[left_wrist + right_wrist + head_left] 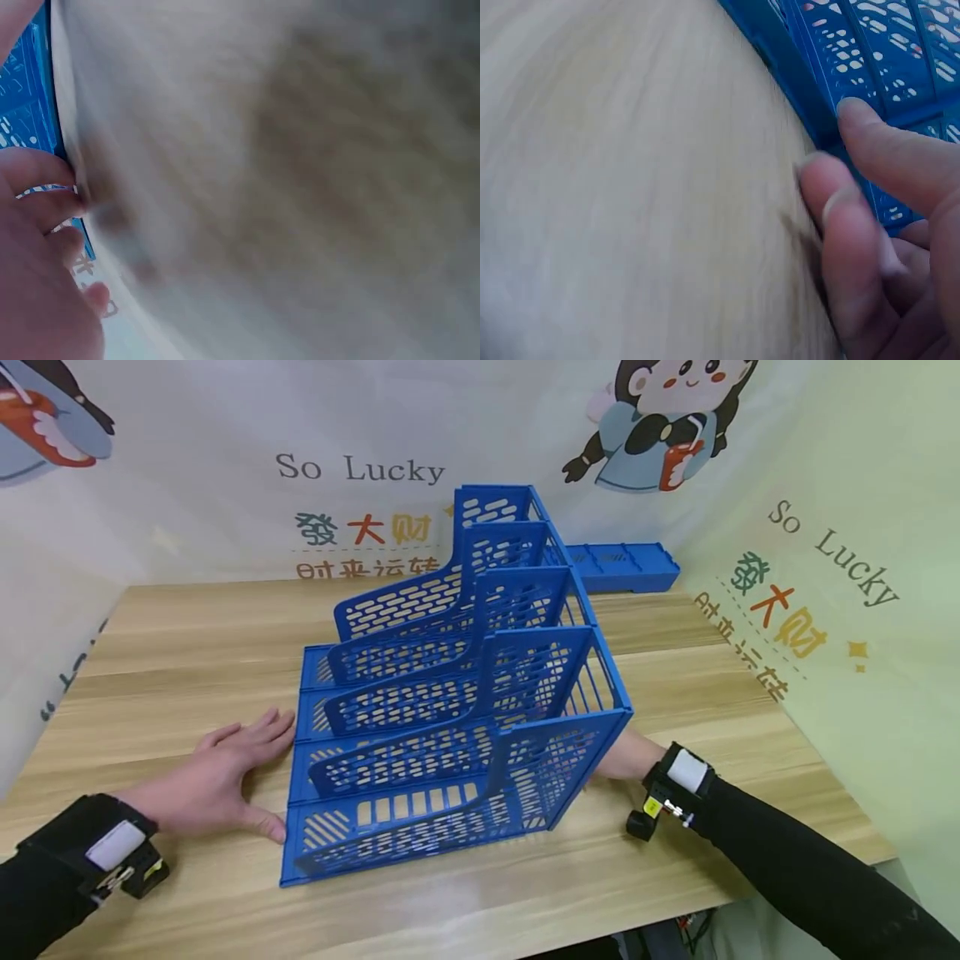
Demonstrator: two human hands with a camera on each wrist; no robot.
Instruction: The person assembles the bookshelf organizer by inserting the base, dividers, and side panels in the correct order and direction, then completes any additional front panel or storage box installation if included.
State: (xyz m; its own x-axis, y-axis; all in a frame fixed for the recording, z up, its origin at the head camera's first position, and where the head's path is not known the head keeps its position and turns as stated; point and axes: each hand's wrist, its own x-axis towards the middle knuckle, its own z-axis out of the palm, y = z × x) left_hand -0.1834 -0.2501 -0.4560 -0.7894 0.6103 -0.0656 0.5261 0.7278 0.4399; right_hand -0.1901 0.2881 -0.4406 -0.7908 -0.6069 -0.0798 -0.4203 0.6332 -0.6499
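A blue plastic file rack [405,768] with several perforated dividers stands on the wooden table, its tall back toward the right. My left hand [225,772] rests flat beside the rack's low left edge, fingers extended and thumb tip right at the base. In the left wrist view, the fingers [49,202] overlap the blue rack. My right hand [628,753] is at the tall back side, mostly hidden behind the rack in the head view. The right wrist view shows its thumb [900,157] against the rack's lower edge, with the other fingers bent loosely beside it.
A flat blue plastic piece [626,567] lies at the back of the table [217,635], behind the rack. Printed cloth [225,510] hangs along the back and both sides. Dark items and cables [697,931] show below the front edge.
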